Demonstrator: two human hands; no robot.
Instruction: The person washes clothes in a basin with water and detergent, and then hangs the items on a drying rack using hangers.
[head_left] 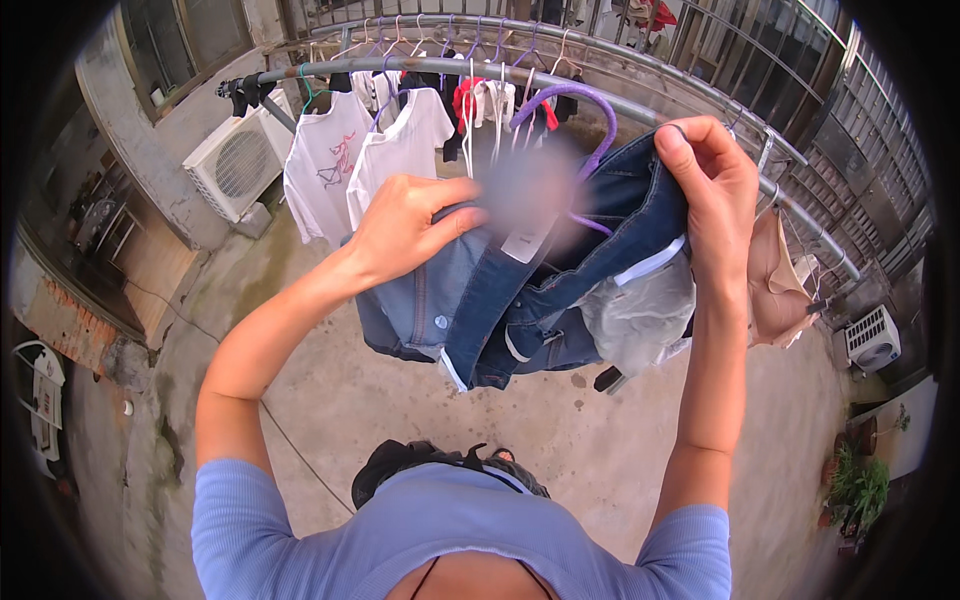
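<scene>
A pair of blue jeans hangs in front of me with part of its inside turned outward. At its left edge, my left hand pinches the waistband between thumb and fingers. My right hand grips the raised right corner of the waistband, thumb on the near side. A purple hanger curves over the rail and runs down behind the jeans' opening. Pale pocket lining hangs below the right side. A round blurred patch hides the middle of the waistband and part of the hanger.
A curved metal rail crosses ahead, with a second one behind. White T-shirts hang on the left, and a beige bra hangs on the right. Air-conditioner units stand at both sides. Potted plants are at the lower right.
</scene>
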